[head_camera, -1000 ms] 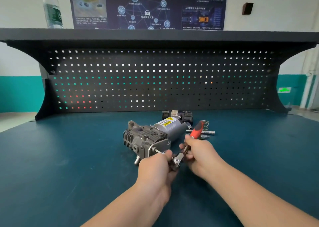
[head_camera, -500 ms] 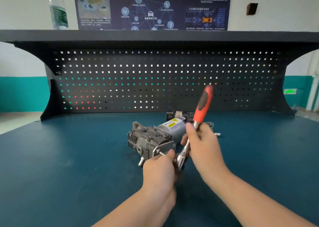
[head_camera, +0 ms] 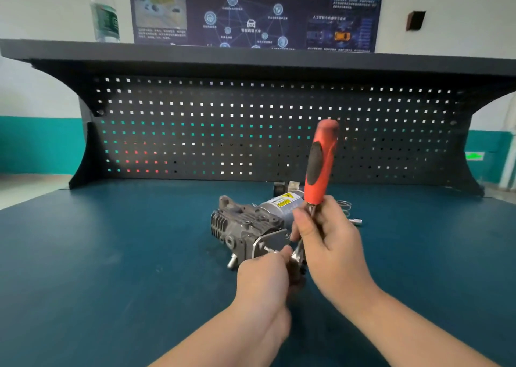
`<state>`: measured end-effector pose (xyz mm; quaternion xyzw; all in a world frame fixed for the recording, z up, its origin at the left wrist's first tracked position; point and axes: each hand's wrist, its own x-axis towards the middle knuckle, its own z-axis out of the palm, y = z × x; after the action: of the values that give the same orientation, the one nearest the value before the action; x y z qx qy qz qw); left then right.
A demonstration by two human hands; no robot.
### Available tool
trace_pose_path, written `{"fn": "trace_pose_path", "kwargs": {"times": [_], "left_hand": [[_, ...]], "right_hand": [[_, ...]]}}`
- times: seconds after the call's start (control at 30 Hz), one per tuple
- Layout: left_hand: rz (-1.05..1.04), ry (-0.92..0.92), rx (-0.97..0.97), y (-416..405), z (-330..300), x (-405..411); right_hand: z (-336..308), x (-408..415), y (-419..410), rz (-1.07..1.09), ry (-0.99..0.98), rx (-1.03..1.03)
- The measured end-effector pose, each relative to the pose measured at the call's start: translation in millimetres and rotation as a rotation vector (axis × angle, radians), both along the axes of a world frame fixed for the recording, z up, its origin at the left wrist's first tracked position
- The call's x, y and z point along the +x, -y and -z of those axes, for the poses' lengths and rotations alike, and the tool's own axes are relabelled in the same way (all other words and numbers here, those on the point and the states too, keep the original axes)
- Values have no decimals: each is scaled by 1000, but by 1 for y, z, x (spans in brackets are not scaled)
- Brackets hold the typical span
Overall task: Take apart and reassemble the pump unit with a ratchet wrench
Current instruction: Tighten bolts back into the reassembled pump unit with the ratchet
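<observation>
while right hand point(head_camera: 332, 244) grips ratchet wrench point(head_camera: 319, 168) — ribbed grey pump unit point(head_camera: 248, 227) beneath.

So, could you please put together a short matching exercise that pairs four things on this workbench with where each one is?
Things:
1. ratchet wrench
2. pump unit
3. water bottle
4. poster

Places:
A. standing on the top shelf, at the left
B. on the wall behind the shelf
C. lying on the blue bench top
D. gripped by the right hand, red handle pointing up

Pairs: 1-D, 2-C, 3-A, 4-B
</observation>
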<state>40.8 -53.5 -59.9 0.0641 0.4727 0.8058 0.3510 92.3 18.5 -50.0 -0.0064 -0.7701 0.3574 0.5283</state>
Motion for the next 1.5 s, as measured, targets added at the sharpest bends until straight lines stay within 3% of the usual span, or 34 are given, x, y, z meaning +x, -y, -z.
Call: {"fn": "trace_pose_path", "kwargs": {"times": [0.07, 0.13, 0.2, 0.27, 0.47, 0.63, 0.9, 1.0, 1.1, 1.17, 1.27, 1.4, 1.5], "left_hand": [[-27, 13, 5, 0, 1, -1], [-42, 2, 4, 0, 2, -1], [-37, -4, 16, -1, 1, 1], [-59, 16, 27, -2, 1, 1], [-163, 59, 37, -3, 1, -7], [-135, 99, 58, -5, 2, -8], [-172, 20, 72, -7, 9, -13], [-221, -19, 40, -7, 12, -13], [-263, -48, -3, -7, 11, -12], [-279, -63, -21, -6, 10, -11], [-292, -91, -57, -5, 7, -9], [-312, -124, -94, -4, 7, -7], [-308, -150, -125, -5, 11, -9]], "right_hand": [[1, -5, -6, 110, 27, -190], [2, -12, -17, 144, 98, -650], [7, -19, -25, 4, 100, -1169], [12, -21, -27, -92, 70, -1385], [8, -22, -28, -53, 174, -1097], [-1, -15, -37, -27, 193, -1169], [-15, 33, -107, 415, 590, -796], [-6, 40, -131, 476, 497, -935], [3, 37, -143, 374, 188, -1186], [0, 36, -146, 285, -50, -1233], [-7, 39, -148, 365, -127, -910], [-19, 49, -153, 556, 159, -301], [-15, 53, -168, 673, 375, 11]]}}
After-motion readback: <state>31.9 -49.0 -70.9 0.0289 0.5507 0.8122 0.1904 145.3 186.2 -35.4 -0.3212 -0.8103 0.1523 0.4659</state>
